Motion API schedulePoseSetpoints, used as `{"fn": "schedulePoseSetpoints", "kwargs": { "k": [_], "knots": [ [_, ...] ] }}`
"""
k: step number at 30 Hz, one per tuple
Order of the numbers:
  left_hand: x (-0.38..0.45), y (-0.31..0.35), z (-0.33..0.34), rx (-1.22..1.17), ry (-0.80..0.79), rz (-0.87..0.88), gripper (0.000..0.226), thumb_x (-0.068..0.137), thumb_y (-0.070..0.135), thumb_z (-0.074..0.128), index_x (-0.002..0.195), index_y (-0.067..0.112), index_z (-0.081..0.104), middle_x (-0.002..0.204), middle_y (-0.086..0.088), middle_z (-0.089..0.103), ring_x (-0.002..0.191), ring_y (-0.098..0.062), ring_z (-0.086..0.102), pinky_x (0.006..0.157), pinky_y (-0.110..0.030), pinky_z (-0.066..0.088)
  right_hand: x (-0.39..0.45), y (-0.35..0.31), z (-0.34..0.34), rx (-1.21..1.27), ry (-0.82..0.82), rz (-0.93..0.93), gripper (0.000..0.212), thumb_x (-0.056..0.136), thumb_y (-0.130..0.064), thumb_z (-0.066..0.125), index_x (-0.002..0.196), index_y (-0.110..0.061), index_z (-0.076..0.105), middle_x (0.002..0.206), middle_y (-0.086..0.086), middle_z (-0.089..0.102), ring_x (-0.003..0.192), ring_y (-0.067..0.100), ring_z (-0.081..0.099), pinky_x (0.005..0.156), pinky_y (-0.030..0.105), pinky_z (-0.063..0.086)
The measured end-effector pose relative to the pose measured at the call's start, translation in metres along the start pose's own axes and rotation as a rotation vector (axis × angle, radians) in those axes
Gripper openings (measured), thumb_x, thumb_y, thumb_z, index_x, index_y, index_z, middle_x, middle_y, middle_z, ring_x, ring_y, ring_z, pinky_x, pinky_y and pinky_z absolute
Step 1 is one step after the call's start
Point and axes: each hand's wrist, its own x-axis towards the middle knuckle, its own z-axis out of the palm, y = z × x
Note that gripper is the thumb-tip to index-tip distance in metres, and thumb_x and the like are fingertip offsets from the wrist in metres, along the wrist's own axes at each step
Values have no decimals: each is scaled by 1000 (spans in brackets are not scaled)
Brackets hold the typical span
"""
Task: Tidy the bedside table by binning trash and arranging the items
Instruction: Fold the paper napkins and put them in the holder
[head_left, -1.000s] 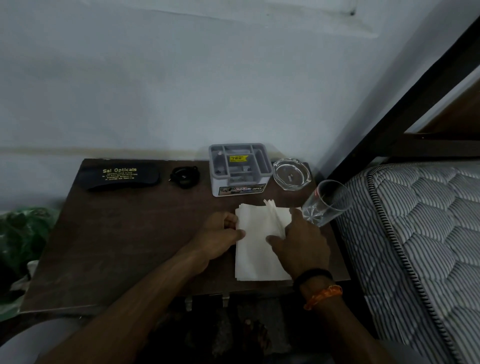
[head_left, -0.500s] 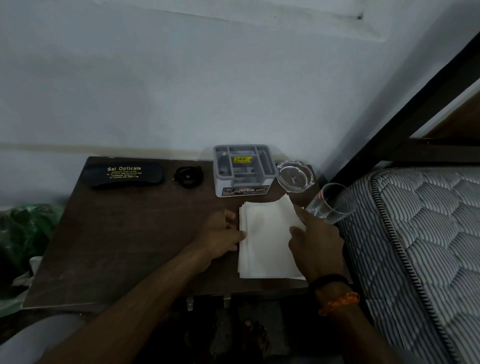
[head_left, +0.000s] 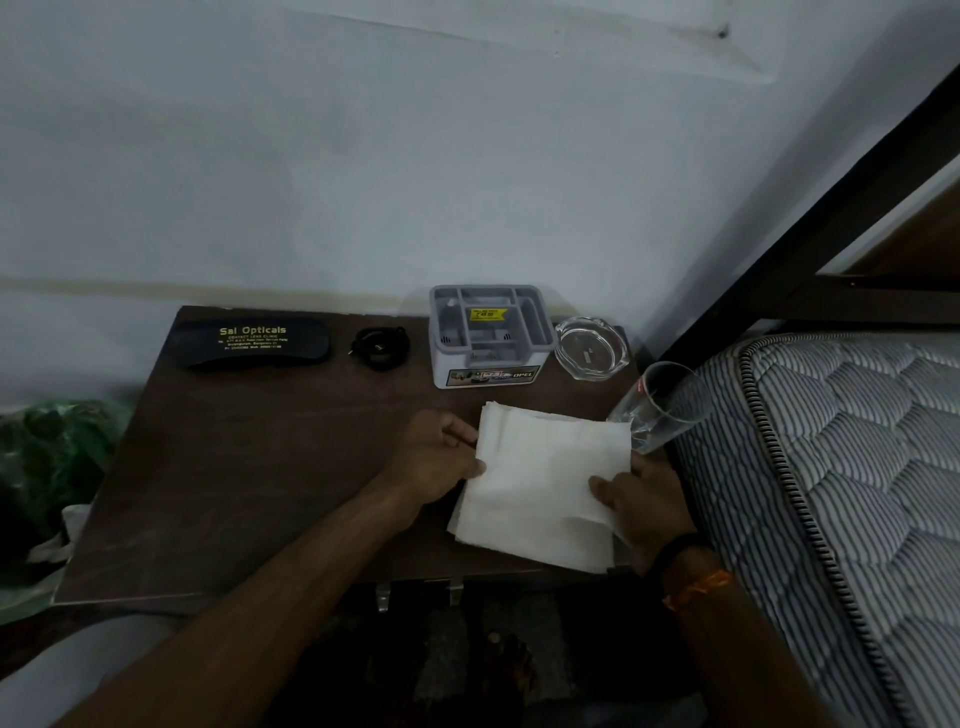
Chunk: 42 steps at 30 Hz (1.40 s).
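One stack of white paper napkins (head_left: 545, 488) is shown lying slightly askew on the right front part of a dark wooden bedside table (head_left: 249, 467). The stack is gripped at its left edge by the left hand (head_left: 434, 462), whose fingers are curled against the paper with the thumb on top. Its right edge is pinched by the right hand (head_left: 641, 501), the thumb being laid over the sheets and the other fingers hidden beneath them. A clear drinking glass (head_left: 660, 410) is seen tilted at the table's right edge, just beyond the stack's far right corner; whether the two touch cannot be told. Along the back of the table, from right to left, are arranged a glass ashtray (head_left: 589, 348), a grey compartmented organiser (head_left: 491, 335), a small black round object (head_left: 379, 347) and a black spectacle case (head_left: 254, 344) lettered "Sai Opticals". A quilted striped mattress (head_left: 831, 493) is placed to the right of the table, and a green plastic bag (head_left: 47, 457) is visible to its left.
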Motion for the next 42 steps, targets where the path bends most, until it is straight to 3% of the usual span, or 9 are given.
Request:
{"fn": "schedulePoseSetpoints", "kwargs": {
  "k": [6,10,12,15,17,27,32,37,42],
  "knots": [
    [3,-3,1,46,19,85,19,79,-3,71,95,7,69,93,-7,69,88,-17,65,77,-34,57,0,-1,5,-89,21,-16,31,81,-7,67,108,-20,71,106,6,73,97,29,67,91,53,54],
    [3,-6,3,88,-13,94,21,77,0,75,96,4,68,96,-11,69,91,-22,66,81,-40,58,-15,-8,5,-422,98,-155,34,81,-18,71,115,-18,67,110,3,69,101,26,64,91,42,54],
    [2,-8,5,133,-11,136,22,74,3,79,93,3,68,93,-10,70,86,-20,66,77,-35,58,-20,-6,7,-559,127,-216,46,78,-24,74,123,-18,63,119,5,64,108,28,61,91,42,53],
    [1,-9,9,221,-2,218,16,74,5,79,87,4,69,84,-2,69,73,-5,61,61,-9,49,-24,-6,11,-637,114,-237,60,73,-30,76,130,-22,57,128,5,59,116,28,57,95,46,52],
    [1,-8,10,271,11,247,11,75,5,77,82,7,69,83,-1,70,71,-4,60,57,-7,45,-26,-8,12,-647,122,-244,61,73,-29,76,130,-23,56,126,5,61,114,28,58,94,46,52],
    [1,-8,9,196,135,219,10,76,-1,74,75,5,66,80,-6,70,72,-18,68,67,-33,59,-26,-14,9,-611,231,-326,29,81,-20,70,110,-22,68,104,1,72,90,22,66,77,32,53],
    [2,-9,8,151,160,189,13,76,2,76,84,6,66,88,-4,69,81,-14,64,69,-26,53,-31,-18,6,-438,191,-439,18,77,-12,68,95,-16,71,79,-6,66,71,13,60,61,19,43],
    [2,-8,10,135,158,145,21,77,10,77,95,8,64,91,0,65,80,-7,58,63,-17,44,-23,-17,5,-176,171,-379,10,81,-20,70,90,-16,73,75,-11,66,77,16,65,74,35,55],
    [1,-1,1,100,161,13,22,87,34,68,94,13,62,91,-2,66,84,-17,63,74,-35,57,-11,-12,3,313,56,-48,20,83,-11,65,102,-15,72,102,8,74,95,33,70,84,57,56]
  ]
}}
